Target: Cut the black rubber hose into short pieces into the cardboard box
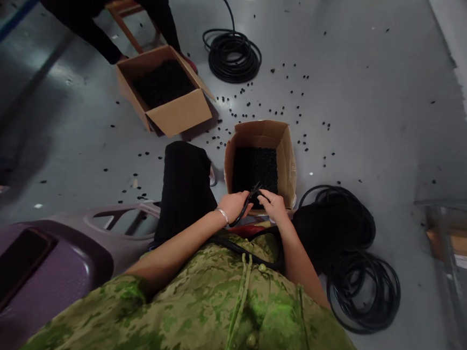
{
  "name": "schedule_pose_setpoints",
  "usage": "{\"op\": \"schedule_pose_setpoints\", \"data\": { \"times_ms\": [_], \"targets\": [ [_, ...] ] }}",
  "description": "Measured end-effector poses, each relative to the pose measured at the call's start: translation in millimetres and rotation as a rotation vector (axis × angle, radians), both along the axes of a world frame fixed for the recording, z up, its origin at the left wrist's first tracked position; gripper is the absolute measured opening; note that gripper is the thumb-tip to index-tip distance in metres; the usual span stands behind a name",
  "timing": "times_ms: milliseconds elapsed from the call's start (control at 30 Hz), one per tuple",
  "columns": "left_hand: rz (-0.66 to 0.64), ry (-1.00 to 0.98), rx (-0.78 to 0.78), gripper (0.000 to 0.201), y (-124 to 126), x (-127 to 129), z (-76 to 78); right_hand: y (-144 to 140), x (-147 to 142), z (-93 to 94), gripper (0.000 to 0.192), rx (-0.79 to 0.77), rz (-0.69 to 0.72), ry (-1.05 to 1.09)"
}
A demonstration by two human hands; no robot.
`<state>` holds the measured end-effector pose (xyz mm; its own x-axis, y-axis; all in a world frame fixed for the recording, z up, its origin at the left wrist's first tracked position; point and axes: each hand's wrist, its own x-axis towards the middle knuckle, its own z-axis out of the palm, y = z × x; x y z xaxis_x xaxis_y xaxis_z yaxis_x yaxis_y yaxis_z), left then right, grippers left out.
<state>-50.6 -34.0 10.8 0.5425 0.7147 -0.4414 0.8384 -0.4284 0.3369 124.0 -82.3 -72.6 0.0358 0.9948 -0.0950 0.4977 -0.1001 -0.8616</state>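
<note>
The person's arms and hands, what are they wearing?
Both forearms are bare. The left hand has a thin silver bracelet around its wrist. The right hand wears nothing: no glove, ring or watch shows. Short sleeves of a green camouflage shirt with round buttons cover the upper arms.

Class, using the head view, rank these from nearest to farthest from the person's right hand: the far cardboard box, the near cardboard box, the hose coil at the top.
From the right hand:
1. Near cardboard box, just ahead.
2. Far cardboard box, ahead-left.
3. Top hose coil, farthest ahead.
</note>
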Motion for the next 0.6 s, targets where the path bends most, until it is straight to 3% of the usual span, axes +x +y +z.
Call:
{"op": "schedule_pose_setpoints", "data": {
  "times_ms": [167, 600],
  "targets": [
    [0.014, 0.005, -0.019, 0.031, -2.1, -3.8, -5.8, -0.9, 4.8, 5.6, 0.03, 0.059, 0.08, -0.147],
    [-0.004, 0.096, -0.02, 0.035, 0.3, -0.2, -22.7, 3.3, 4.9, -5.2, 0.03, -0.045, 0.005, -0.28]
  ]
}}
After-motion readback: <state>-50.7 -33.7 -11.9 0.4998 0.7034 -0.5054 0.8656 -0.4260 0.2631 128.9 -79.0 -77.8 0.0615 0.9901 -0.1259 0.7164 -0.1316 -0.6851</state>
